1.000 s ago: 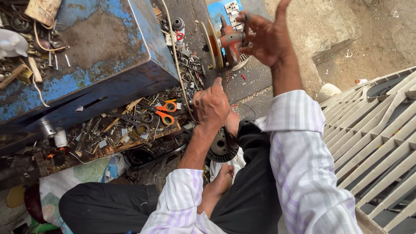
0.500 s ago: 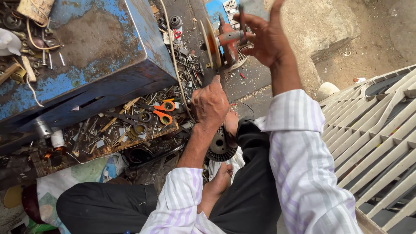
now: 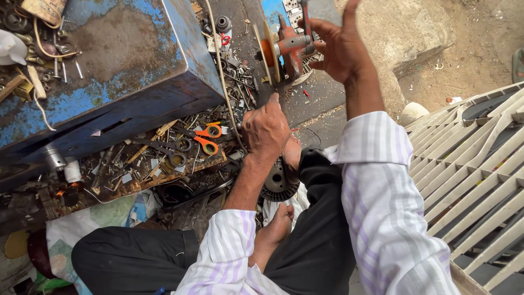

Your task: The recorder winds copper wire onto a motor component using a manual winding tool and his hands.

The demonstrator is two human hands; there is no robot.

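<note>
- Compared with a second ago, the right hand (image 3: 341, 46) sits slightly higher and closer over the red hand-cranked winder (image 3: 289, 46); its fingers are spread, the index pointing up, the palm and thumb side against the crank handle rather than wrapped round it (the exact contact is partly hidden).
- The left hand (image 3: 266, 128) has barely shifted. It rests knuckles-up beside the pale cord (image 3: 221, 71), fingers curled downward; whether they pinch the cord cannot be told.
- Judged from that small change, the cranking looks under way, with the right hand mid-turn and the left steadying near the line.
- The winder stands on the dark ground beyond the blue metal box (image 3: 109, 71), well above the person's knees. Its orange disc (image 3: 267, 52) faces left toward the box, so its shaft, the long axis, runs roughly left to right, with the handle end toward the right hand.
- Orange-handled scissors (image 3: 204, 139) lie among scrap just left of the left hand.
</note>
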